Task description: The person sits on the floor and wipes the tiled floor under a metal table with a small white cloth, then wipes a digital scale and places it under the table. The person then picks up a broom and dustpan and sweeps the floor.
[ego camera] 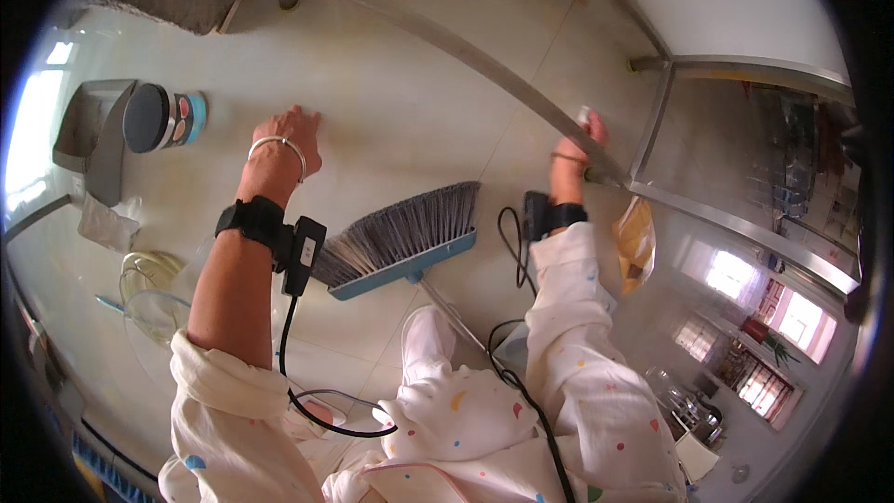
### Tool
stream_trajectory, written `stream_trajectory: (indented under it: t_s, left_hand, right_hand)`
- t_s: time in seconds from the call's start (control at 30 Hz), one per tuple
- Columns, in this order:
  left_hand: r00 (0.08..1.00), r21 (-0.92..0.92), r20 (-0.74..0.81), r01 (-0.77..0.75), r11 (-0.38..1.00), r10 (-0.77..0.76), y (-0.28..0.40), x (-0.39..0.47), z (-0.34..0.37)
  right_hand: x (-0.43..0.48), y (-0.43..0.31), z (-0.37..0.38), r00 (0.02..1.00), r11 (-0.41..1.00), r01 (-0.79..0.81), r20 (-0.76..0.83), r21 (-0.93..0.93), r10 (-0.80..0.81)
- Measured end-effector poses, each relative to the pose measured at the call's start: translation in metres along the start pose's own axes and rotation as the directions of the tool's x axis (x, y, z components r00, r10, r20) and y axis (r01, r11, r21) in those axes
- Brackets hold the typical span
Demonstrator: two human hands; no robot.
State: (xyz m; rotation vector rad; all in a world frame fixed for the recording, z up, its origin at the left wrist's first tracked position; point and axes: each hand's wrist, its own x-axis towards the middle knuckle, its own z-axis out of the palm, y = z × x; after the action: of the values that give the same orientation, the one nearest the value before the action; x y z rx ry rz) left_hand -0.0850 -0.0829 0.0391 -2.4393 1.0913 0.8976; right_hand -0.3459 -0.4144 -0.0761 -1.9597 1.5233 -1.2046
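Note:
My left hand (285, 143) is low over the pale tiled floor (391, 112), back upward, with a bangle at the wrist. Its fingers point away from me, slightly apart, and nothing shows in them; the palm is hidden. Beyond the metal frame's lower bar (482, 66), my right hand (590, 136) grips a small white object (584, 112), too small to identify. That bar partly covers the hand. Between my forearms a broom (405, 234) lies on the floor, grey bristles facing away, its metal handle running back beside my shoe (427, 335).
At left stand a grey dustpan (105, 181) and a dark-lidded jar (147, 119), with a crumpled plastic bag (108, 223) and coiled clear tubing (150, 293) nearer. A yellow packet (634, 244) lies by the frame's right leg. Black cables (285, 356) hang from both wrist devices.

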Motion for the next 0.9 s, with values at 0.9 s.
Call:
stream_trajectory:
  t_s: [0.9]
  left_hand:
    - [0.998, -0.002, 0.064, -0.014, 1.000, 0.014, 0.001, 0.006, -0.007]
  right_hand:
    - [-0.067, -0.044, -0.093, 0.797, 0.904, 0.428, 0.470, 0.000, -0.378]
